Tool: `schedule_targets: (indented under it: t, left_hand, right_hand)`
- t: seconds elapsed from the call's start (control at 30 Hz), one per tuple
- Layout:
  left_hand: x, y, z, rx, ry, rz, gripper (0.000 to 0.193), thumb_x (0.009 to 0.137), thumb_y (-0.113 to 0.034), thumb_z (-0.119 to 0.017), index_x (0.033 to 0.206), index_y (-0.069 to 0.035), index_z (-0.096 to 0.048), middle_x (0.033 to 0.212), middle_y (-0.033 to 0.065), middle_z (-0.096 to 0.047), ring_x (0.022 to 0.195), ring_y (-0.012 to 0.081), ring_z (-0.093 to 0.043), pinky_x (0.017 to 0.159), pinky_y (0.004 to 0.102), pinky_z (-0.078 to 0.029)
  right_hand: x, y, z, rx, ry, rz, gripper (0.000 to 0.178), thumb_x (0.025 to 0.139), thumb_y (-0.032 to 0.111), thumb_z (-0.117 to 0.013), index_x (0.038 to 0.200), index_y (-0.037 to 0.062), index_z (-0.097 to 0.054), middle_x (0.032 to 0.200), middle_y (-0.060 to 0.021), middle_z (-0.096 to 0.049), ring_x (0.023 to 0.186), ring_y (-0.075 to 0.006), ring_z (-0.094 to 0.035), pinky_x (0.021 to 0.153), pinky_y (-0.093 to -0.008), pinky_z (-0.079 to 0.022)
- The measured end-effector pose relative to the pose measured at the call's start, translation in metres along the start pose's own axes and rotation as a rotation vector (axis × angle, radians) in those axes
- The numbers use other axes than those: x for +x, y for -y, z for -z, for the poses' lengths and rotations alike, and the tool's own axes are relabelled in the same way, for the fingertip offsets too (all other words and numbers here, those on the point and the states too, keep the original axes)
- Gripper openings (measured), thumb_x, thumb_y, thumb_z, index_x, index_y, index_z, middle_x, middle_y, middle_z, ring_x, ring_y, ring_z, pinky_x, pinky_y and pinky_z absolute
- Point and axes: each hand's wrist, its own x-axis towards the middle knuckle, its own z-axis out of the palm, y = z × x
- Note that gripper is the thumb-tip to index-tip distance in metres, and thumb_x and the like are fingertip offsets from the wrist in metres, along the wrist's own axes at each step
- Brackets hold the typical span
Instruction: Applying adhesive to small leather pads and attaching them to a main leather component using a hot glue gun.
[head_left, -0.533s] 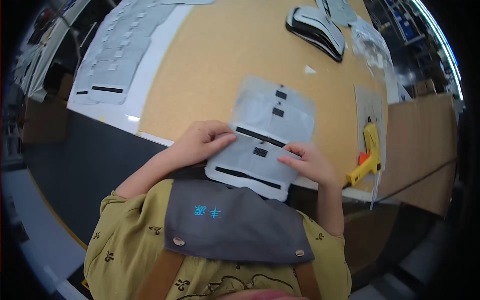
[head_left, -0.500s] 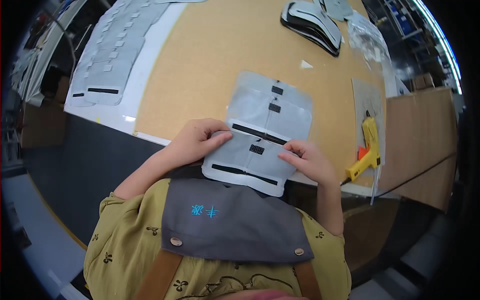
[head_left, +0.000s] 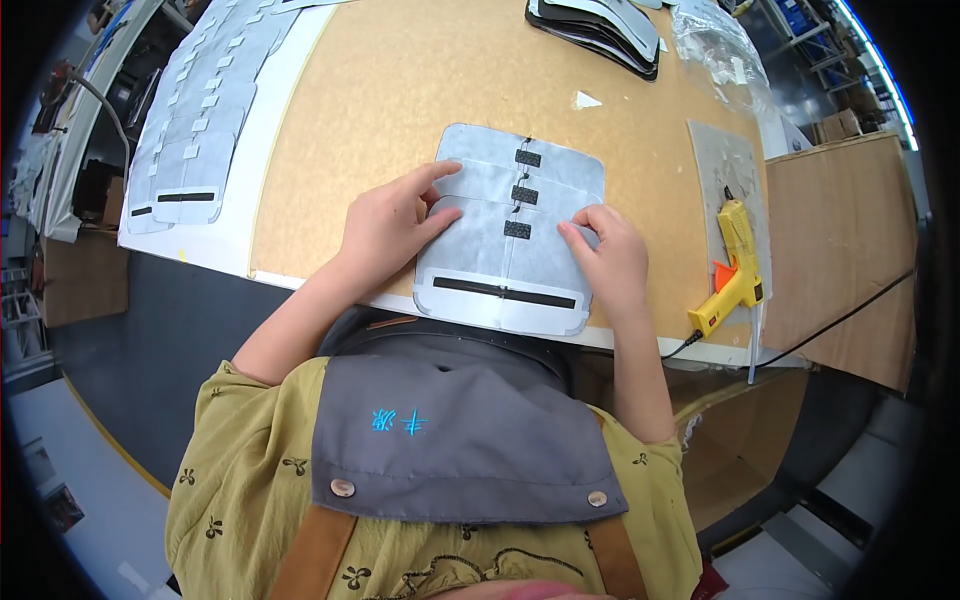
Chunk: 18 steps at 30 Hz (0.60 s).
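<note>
Head view, mid-frame: left hand (head_left: 390, 225) is resting splayed, right hand (head_left: 616, 258) is pinching the grey sheet (head_left: 475, 240), which uneven tugging could crease.

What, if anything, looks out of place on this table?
One small white scrap looks stray: it lies loose on the tan tabletop, apart from the gray sheets and the stacked pieces.

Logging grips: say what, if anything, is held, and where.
Left hand and right hand touch the grey sheets at opposite side edges; gripping cannot be told.
</note>
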Motion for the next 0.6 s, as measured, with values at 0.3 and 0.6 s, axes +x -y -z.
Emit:
schedule_targets:
  t: [0.3, 0.6]
  left_hand:
    - [0.007, -0.003, 0.013, 0.036, -0.001, -0.016, 0.045, 0.084, -0.023, -0.076, 0.127, -0.021, -0.063, 0.084, 0.0018, -0.066, 0.07, 0.0178, -0.065, 0.063, 0.0313, -0.053]
    - [0.058, 0.006, 0.018, 0.108, -0.063, -0.141, 0.051, 0.085, -0.035, -0.073, 0.127, -0.013, -0.053, 0.12, 0.0126, -0.056, 0.096, 0.0358, -0.066, 0.08, 0.0436, -0.055]
  right_hand:
    - [0.015, 0.003, 0.007, 0.028, 0.073, 0.09, 0.015, 0.082, 0.018, -0.074, 0.082, 0.0069, -0.064, 0.085, -0.0068, -0.062, 0.086, -0.0291, -0.059, 0.074, -0.0392, -0.047]
    - [0.054, -0.005, 0.027, -0.178, -0.107, 0.19, 0.048, 0.075, 0.026, -0.083, 0.113, 0.0052, -0.061, 0.117, -0.0151, -0.057, 0.112, -0.0352, -0.055, 0.094, -0.041, -0.047]
